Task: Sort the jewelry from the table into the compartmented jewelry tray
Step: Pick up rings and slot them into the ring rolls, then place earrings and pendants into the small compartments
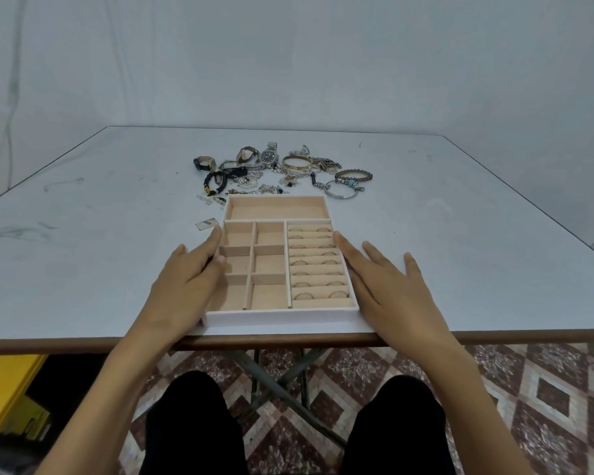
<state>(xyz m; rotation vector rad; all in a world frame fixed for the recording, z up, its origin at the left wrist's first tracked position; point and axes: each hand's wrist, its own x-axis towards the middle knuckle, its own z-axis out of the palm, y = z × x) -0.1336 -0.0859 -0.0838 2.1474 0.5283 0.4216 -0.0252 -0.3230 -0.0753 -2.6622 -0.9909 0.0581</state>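
Flanking the jewelry tray at near edge of the bench: left hand and right hand, spread, gripping nothing. Heaped just beyond, jewelry: probably light, slippery, tangle-prone; best pinched singly by band.

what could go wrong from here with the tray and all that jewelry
1. The tray sits right at the near edge of the table. With the left hand and right hand flanking it, a pull toward the person might tip it off and spill the rings.
2. The jewelry pile looks tangled, so lifting one piece may drag others.
3. The small pieces by the tray's far left corner could get swept aside.
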